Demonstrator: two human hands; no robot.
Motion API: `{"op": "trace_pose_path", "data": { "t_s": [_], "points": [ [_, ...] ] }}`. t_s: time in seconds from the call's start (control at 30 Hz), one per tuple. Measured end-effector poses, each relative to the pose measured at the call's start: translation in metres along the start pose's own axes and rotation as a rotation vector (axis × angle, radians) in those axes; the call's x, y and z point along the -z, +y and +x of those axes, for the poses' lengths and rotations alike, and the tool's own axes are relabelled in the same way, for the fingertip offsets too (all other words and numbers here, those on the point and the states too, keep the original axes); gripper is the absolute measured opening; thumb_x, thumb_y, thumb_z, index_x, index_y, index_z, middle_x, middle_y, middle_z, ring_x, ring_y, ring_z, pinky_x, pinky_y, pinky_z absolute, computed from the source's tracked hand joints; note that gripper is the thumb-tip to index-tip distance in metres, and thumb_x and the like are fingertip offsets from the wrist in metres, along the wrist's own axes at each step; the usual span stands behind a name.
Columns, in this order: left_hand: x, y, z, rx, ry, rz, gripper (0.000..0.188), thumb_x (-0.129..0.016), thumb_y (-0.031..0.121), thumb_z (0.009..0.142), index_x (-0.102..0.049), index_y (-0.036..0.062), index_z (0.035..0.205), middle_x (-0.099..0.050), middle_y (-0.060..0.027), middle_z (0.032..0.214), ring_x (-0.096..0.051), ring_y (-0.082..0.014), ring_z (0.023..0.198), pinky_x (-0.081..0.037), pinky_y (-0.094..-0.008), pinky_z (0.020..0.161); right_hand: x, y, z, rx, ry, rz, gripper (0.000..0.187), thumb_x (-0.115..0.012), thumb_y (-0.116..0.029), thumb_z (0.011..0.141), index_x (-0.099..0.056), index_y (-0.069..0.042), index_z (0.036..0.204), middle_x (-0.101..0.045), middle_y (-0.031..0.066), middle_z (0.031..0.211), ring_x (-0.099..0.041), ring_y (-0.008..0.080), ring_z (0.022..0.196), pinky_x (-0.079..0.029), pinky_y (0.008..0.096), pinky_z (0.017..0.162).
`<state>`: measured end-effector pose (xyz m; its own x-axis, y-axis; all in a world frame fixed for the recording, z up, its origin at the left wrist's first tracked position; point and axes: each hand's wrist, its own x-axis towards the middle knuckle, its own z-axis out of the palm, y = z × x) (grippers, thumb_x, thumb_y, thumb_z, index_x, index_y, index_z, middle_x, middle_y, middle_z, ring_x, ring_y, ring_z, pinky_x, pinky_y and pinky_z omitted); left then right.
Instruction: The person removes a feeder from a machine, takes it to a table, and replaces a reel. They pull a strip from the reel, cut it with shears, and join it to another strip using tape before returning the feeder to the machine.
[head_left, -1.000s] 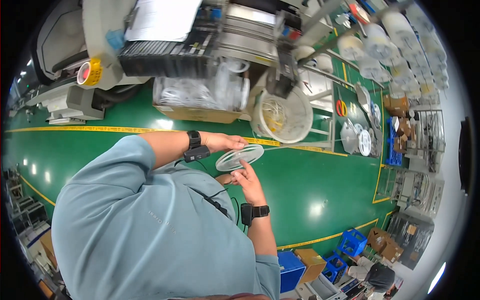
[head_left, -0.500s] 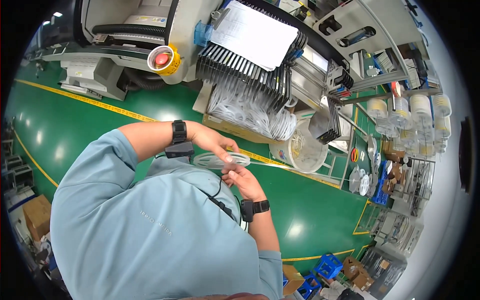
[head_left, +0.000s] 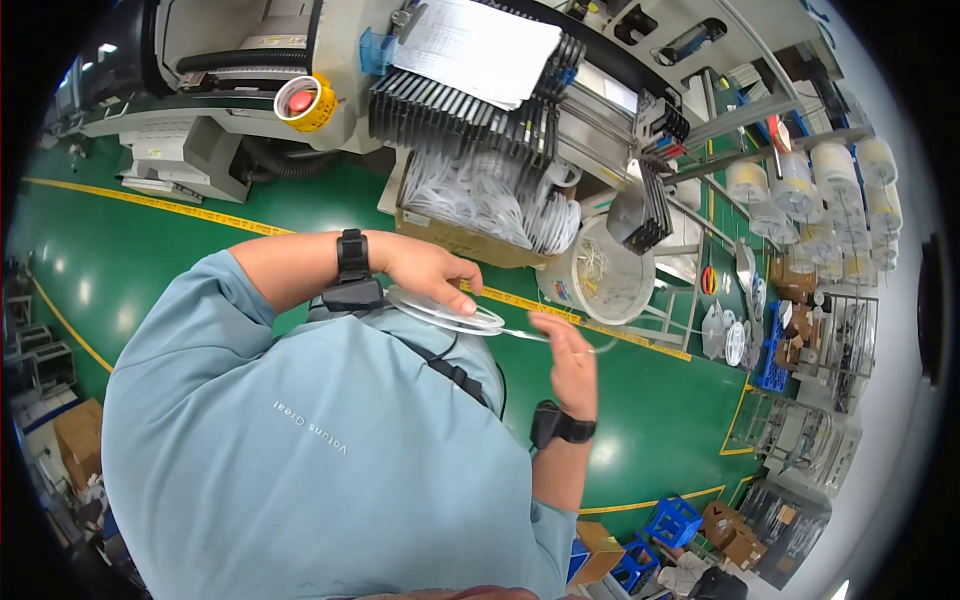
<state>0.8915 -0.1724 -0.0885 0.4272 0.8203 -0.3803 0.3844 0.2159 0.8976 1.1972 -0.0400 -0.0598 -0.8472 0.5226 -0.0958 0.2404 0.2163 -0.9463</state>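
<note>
In front of my shirt, my left hand (head_left: 430,272) grips a thin white reel (head_left: 425,310) by its rim. The reel is tilted, and its near part rests close to my body. A pale carrier tape (head_left: 522,334) runs off the reel's right side toward my right hand (head_left: 572,368). The fingers of that hand are drawn together around the tape, raised and apart from the reel. A loose tape end curls out past the fingers on the right. Each wrist wears a black strap with a small dark device.
Beyond my hands stands a carton (head_left: 470,238) full of white reels, below a row of dark feeders (head_left: 465,115) topped by a clipboard (head_left: 475,50). A translucent bucket (head_left: 635,285) with tape scraps sits to its right. Reels hang on a rack (head_left: 835,165) at the far right.
My right hand has moved right, away from the reel, with the tape stretched between them. My left hand keeps hold of the reel, which has tilted. The view has shifted slightly.
</note>
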Motion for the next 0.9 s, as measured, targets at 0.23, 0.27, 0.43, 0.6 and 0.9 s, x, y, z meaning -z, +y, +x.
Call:
{"op": "trace_pose_path", "data": {
  "t_s": [0.23,0.27,0.43,0.6,0.9],
  "points": [
    [-0.023,0.065,0.065,-0.006,-0.03,0.06,0.068,-0.055,0.068,0.097,-0.06,0.0083,0.129,-0.068,-0.0128,0.106,-0.064,-0.0275,0.099,-0.048,-0.0401,0.085,0.189,0.034,-0.163,0.09,0.586,0.334,0.046,-0.048,-0.038,0.108,-0.068,0.003,0.115,-0.067,0.0197,0.128,-0.064,0.037,0.119,-0.047,0.0533,0.108],
    [-0.026,0.073,0.073,-0.015,-0.043,0.06,0.065,-0.055,0.067,0.097,-0.061,0.0088,0.127,-0.068,-0.012,0.105,-0.064,-0.0269,0.098,-0.048,-0.0399,0.084,0.222,0.046,-0.199,0.173,0.67,0.532,0.05,-0.048,-0.042,0.108,-0.067,0.003,0.118,-0.067,0.0196,0.129,-0.063,0.0391,0.12,-0.046,0.0561,0.109],
    [-0.041,0.115,0.118,0.036,-0.16,0.112,0.063,-0.056,0.066,0.098,-0.063,0.0092,0.125,-0.067,-0.0102,0.1,-0.063,-0.0249,0.094,-0.048,-0.0389,0.082,0.284,0.077,-0.307,0.717,0.696,0.862,0.061,-0.051,-0.056,0.102,-0.065,-0.002,0.127,-0.056,0.0227,0.144,-0.043,0.0448,0.14,-0.027,0.0614,0.121],
    [-0.052,0.137,0.163,0.035,-0.181,0.111,0.061,-0.057,0.064,0.098,-0.063,0.0085,0.123,-0.066,-0.0083,0.096,-0.061,-0.023,0.09,-0.047,-0.0382,0.079,0.255,0.153,-0.276,0.532,0.709,0.934,0.066,-0.054,-0.059,0.099,-0.056,-0.009,0.143,-0.042,0.0234,0.157,-0.032,0.0474,0.148,-0.019,0.0631,0.123],
    [-0.032,0.148,0.211,0.032,-0.186,0.106,0.058,-0.057,0.061,0.099,-0.063,0.0068,0.119,-0.066,-0.0079,0.092,-0.061,-0.0213,0.086,-0.047,-0.038,0.076,0.16,0.171,-0.092,0.257,0.416,0.916,0.073,-0.067,-0.044,0.096,-0.042,-0.006,0.152,-0.046,0.0245,0.153,-0.04,0.0403,0.144,-0.027,0.0533,0.122]
  ]
}}
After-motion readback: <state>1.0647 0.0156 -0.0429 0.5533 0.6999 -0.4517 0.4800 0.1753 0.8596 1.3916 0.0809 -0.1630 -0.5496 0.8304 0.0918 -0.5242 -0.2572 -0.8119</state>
